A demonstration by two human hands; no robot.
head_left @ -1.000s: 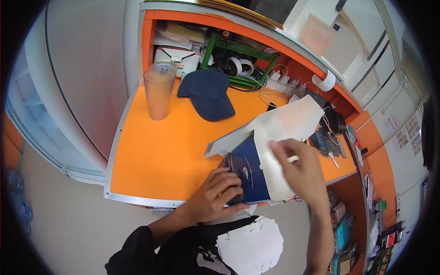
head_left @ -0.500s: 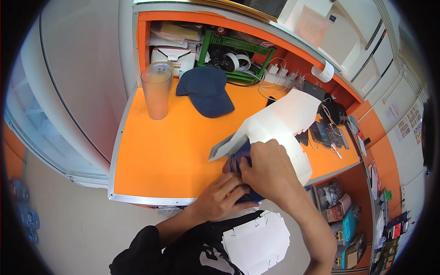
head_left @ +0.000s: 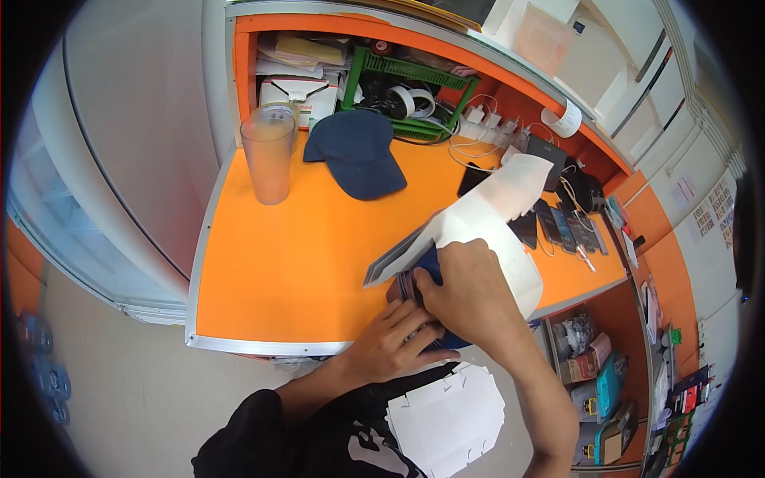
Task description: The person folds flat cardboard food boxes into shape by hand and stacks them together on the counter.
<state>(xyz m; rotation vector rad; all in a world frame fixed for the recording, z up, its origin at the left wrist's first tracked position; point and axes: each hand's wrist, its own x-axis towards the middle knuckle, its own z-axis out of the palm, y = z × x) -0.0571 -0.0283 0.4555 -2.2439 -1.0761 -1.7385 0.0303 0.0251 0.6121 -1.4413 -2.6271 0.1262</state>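
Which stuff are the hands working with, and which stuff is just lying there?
In the job, it seems:
blue-and-white card, with both hands on it
white card pieces in front of the shirt, maybe

Just lying about, probably:
dark blue cap
tall cup
phones

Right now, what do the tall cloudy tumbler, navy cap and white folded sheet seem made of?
Tall cloudy tumbler: matte plastic, perhaps glass; translucent walls.
Navy cap: likely matte cloth; soft, shine-free surface.
White folded sheet: apparently smooth paperboard; stiff, bent flaps.
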